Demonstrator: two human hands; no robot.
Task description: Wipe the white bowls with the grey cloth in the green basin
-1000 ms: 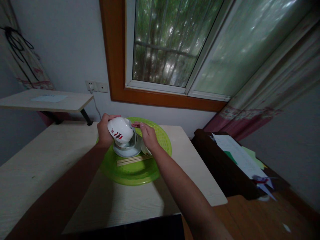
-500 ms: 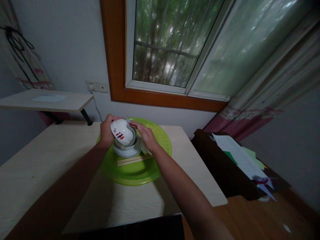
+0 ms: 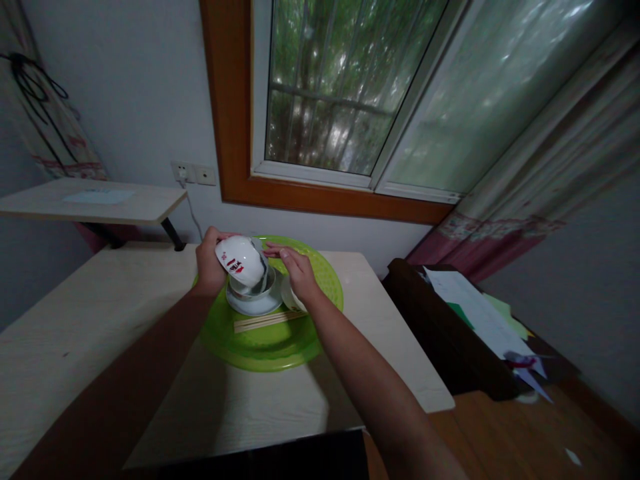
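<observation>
My left hand [image 3: 211, 257] grips a white bowl [image 3: 240, 260] with red lettering, tilted onto its side above the dishes. A thin grey see-through film [image 3: 262, 261] hangs along the bowl's right side. My right hand [image 3: 296, 267] has its fingers stretched toward the bowl, fingertips at the film; whether they pinch it is unclear. Beneath are a second small bowl [image 3: 260, 288] and a white saucer [image 3: 253, 306]. A white cup-like dish [image 3: 290, 297] is partly hidden by my right hand. Light wooden chopsticks [image 3: 263, 321] lie in front on a round green tray [image 3: 270, 360].
The tray stands on a pale wooden table [image 3: 390, 347]. A raised shelf [image 3: 100, 207] is at the left. Behind are a wall socket [image 3: 193, 175] and a window [image 3: 340, 93]. A dark box-like piece with papers [image 3: 480, 313] stands right of the table.
The bowl shifts slightly right, then back left, and tilts a little in my left hand. The film's shape beside it changes. My right hand stays almost in place.
</observation>
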